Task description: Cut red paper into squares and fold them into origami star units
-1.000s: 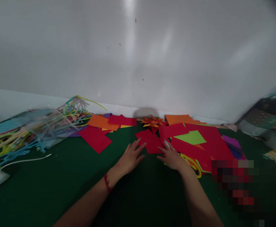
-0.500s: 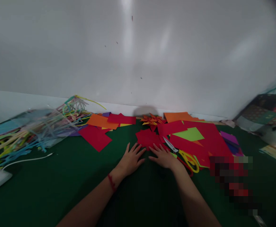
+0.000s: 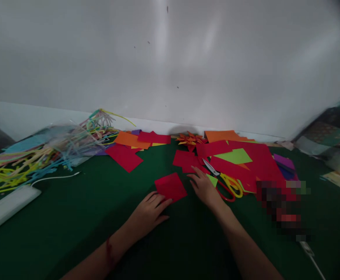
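Note:
A red paper square [image 3: 171,186] lies flat on the green table, with the fingers of my left hand [image 3: 150,212] resting on its near left edge. That hand is open, its thumb apart from the fingers. My right hand [image 3: 203,186], open too, has its fingertips at the near edge of other red paper pieces [image 3: 185,160] a little farther back. Just right of it lie scissors [image 3: 231,184] with yellow and red handles and metal blades. Behind the red pieces sits an orange and red folded paper flower [image 3: 190,139].
Red sheets [image 3: 264,163] and a lime green piece [image 3: 236,156] spread to the right. Orange paper [image 3: 131,139] and a red sheet [image 3: 124,157] lie back left. Pipe cleaners [image 3: 44,163] and a white power strip [image 3: 11,204] are far left. A white wall [image 3: 170,70] stands behind.
My left hand has moved left and toward me, along with one red paper square, now apart from the other red pieces. The right hand has shifted slightly right. The view has moved a little.

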`<state>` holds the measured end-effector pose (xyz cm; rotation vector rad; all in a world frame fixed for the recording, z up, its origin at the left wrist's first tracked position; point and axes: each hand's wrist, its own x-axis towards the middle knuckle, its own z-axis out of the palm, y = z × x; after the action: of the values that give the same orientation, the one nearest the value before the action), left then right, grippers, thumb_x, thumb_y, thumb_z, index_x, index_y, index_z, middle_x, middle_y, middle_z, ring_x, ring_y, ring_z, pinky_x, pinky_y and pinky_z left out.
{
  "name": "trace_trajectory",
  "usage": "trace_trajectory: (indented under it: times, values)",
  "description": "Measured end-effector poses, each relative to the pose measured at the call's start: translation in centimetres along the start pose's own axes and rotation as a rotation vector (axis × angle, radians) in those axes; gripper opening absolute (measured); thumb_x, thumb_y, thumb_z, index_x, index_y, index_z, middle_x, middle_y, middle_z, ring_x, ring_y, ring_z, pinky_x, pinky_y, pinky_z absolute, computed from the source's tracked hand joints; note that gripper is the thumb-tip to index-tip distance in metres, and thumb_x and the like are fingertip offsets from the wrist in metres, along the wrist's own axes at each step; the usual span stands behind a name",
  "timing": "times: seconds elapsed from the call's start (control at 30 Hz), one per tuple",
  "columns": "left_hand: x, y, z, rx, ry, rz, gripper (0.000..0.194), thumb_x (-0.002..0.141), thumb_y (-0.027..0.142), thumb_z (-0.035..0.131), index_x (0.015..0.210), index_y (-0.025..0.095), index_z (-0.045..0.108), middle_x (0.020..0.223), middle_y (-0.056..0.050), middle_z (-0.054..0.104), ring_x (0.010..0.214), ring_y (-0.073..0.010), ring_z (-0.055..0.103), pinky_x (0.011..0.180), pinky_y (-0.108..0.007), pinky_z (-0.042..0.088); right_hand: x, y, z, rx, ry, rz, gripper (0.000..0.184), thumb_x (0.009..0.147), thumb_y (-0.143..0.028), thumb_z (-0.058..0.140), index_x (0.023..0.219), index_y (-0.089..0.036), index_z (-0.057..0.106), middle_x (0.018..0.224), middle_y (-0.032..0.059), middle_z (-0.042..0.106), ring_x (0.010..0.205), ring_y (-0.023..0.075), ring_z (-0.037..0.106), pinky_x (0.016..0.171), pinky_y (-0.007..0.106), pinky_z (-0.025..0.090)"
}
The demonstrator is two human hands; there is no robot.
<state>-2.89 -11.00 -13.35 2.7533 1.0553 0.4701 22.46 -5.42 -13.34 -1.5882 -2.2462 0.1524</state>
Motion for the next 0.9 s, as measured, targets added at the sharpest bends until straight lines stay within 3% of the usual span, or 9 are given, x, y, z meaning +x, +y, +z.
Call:
trace_trajectory:
  times: [0.07, 0.17, 0.33, 0.5, 0.6, 0.73, 0.83, 0.9]
  values:
    - [0.1, 0.3, 0.3, 0.002, 0.034, -0.046, 0.053, 0.08, 0.036, 0.056, 0.129, 0.022, 0.039, 0.125, -0.01, 0.051, 0.115, -0.0242, 0.046, 0.099, -0.044, 0.034, -1.1, -0.7, 0.2, 0.045, 0.064, -0.132, 0.03, 0.083, -0.009, 0.04, 0.102, -0.02, 0.06, 0.132, 0.0101, 0.045, 0.122, 0.0239, 0.04, 0.096, 0.045, 0.037]
    - [0.9, 0.2, 0.8, 0.015, 0.028, -0.123, 0.067, 0.074, 0.043, 0.061, 0.131, 0.017, 0.036, 0.133, -0.014, 0.044, 0.121, -0.0276, 0.041, 0.099, -0.046, 0.034, -2.2, -1.8, 0.4, 0.097, 0.047, -0.271, 0.042, 0.078, 0.002, 0.036, 0.108, -0.018, 0.057, 0.13, 0.009, 0.048, 0.124, 0.02, 0.038, 0.1, 0.042, 0.035]
    - [1.9, -0.7, 0.2, 0.028, -0.089, -0.063, 0.051, 0.08, 0.041, 0.054, 0.125, 0.017, 0.044, 0.128, -0.01, 0.051, 0.118, -0.025, 0.045, 0.098, -0.043, 0.037, -3.3, -2.6, 0.6, 0.176, -0.012, -0.423, 0.054, 0.069, 0.007, 0.035, 0.114, -0.017, 0.052, 0.127, 0.0088, 0.051, 0.124, 0.0174, 0.038, 0.103, 0.043, 0.032]
    - [2.3, -1.6, -0.6, 0.066, -0.111, 0.086, 0.033, 0.089, 0.027, 0.041, 0.121, 0.017, 0.048, 0.119, -0.009, 0.059, 0.109, -0.0221, 0.054, 0.092, -0.039, 0.043, -3.9, -2.6, 0.7, 0.249, -0.006, -0.398, 0.052, 0.071, 0.007, 0.033, 0.113, -0.017, 0.053, 0.126, 0.0088, 0.052, 0.122, 0.0178, 0.04, 0.101, 0.044, 0.034]
    - [2.2, -1.8, -0.1, 0.094, -0.064, 0.118, 0.032, 0.09, 0.018, 0.037, 0.119, 0.015, 0.049, 0.117, -0.009, 0.06, 0.107, -0.0217, 0.056, 0.09, -0.038, 0.045, -3.9, -2.8, 0.2, 0.298, 0.018, -0.317, 0.047, 0.076, 0.002, 0.035, 0.113, -0.02, 0.053, 0.128, 0.0072, 0.05, 0.124, 0.0191, 0.039, 0.101, 0.045, 0.034]
    - [1.9, -1.8, 0.9, 0.08, -0.006, 0.086, 0.029, 0.089, 0.016, 0.039, 0.116, 0.015, 0.05, 0.115, -0.009, 0.061, 0.105, -0.0214, 0.057, 0.086, -0.036, 0.048, -3.7, -3.4, -0.5, 0.31, -0.049, -0.325, 0.037, 0.082, -0.019, 0.049, 0.119, -0.025, 0.051, 0.129, 0.0061, 0.049, 0.125, 0.0222, 0.037, 0.103, 0.047, 0.03]
    - [1.8, -1.6, 1.3, 0.049, 0.055, -0.005, 0.026, 0.09, 0.021, 0.04, 0.111, 0.016, 0.053, 0.109, -0.008, 0.064, 0.1, -0.0203, 0.059, 0.083, -0.035, 0.048, -3.4, -3.6, -0.4, 0.272, -0.146, -0.391, 0.049, 0.079, -0.035, 0.058, 0.126, -0.025, 0.046, 0.135, 0.0069, 0.044, 0.128, 0.0241, 0.031, 0.105, 0.048, 0.024]
    - [1.9, -1.5, 1.3, 0.018, 0.071, -0.061, 0.028, 0.089, 0.025, 0.043, 0.115, 0.017, 0.051, 0.112, -0.008, 0.062, 0.099, -0.0197, 0.059, 0.084, -0.035, 0.047, -3.3, -3.5, -0.1, 0.253, -0.184, -0.405, 0.051, 0.079, -0.036, 0.057, 0.127, -0.023, 0.045, 0.135, 0.0072, 0.044, 0.128, 0.0231, 0.032, 0.106, 0.046, 0.023]
